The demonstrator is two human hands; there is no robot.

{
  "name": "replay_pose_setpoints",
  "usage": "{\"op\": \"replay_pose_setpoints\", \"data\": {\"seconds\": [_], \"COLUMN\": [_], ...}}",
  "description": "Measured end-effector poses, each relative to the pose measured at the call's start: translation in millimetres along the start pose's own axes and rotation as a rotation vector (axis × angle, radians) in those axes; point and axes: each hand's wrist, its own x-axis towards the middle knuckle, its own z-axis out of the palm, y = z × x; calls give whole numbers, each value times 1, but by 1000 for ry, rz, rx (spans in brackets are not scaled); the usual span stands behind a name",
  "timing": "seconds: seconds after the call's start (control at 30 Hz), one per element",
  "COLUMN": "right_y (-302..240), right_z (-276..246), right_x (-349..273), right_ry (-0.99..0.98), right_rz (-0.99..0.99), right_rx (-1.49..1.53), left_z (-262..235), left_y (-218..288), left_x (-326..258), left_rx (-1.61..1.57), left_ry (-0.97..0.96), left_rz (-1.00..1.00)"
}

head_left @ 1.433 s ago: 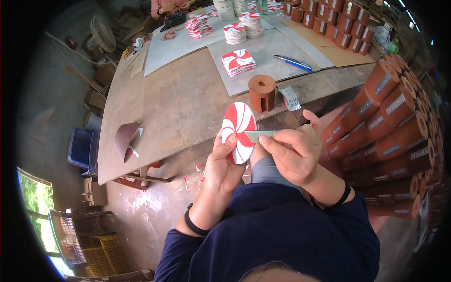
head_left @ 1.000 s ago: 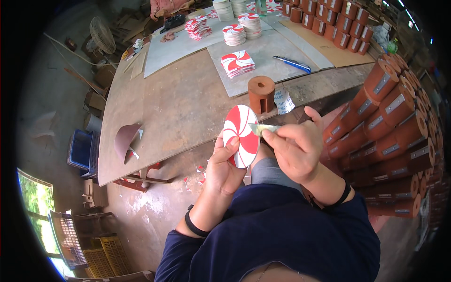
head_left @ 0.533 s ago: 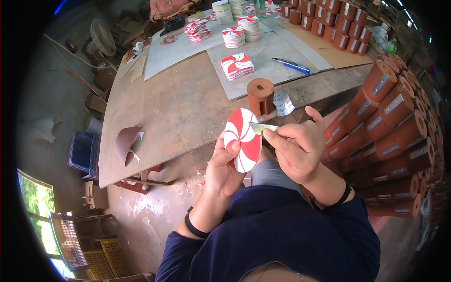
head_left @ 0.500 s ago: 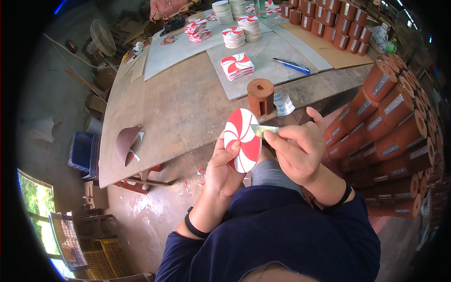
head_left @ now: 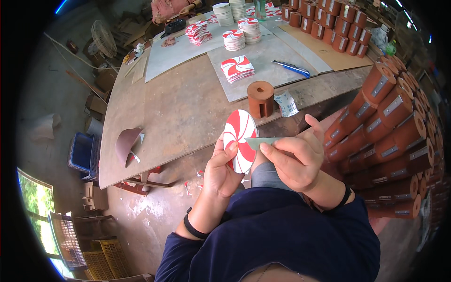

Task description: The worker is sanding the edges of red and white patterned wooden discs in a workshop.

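My left hand (head_left: pixel 221 169) grips a round red-and-white swirl disc (head_left: pixel 238 140) by its lower edge, holding it upright in front of my chest. My right hand (head_left: pixel 293 162) pinches a thin grey-green blade (head_left: pixel 263 142) whose tip lies against the disc's right rim. Both hands are just in front of the near edge of a brown work table (head_left: pixel 178 113). A brown cylindrical block with a hole (head_left: pixel 260 98) stands on the table right behind the disc.
Stacks of swirl discs (head_left: pixel 237 68) and white discs (head_left: pixel 223 14) lie on grey sheets farther back, with a blue knife (head_left: pixel 291 68). Rows of brown cylinders (head_left: pixel 390 117) are piled at the right. Sandpaper (head_left: pixel 127 143) curls at the table's left edge. A blue crate (head_left: pixel 82 152) sits on the floor.
The disc has turned slightly in my left hand and the blade has shifted along its right rim. Both hands stay in the same place.
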Motion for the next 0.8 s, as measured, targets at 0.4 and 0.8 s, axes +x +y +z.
{"op": "replay_pose_setpoints", "data": {"seconds": [0.4,0.8], "right_y": [6,9], "right_z": [-3,-5], "right_x": [6,5], "right_ry": [-22,-41], "right_rz": [9,11], "right_rx": [-3,-17], "left_z": [4,-1], "left_y": [-1,1], "left_x": [-1,-1], "left_rx": [109,204], "left_ry": [-70,-95], "left_rz": [13,11]}}
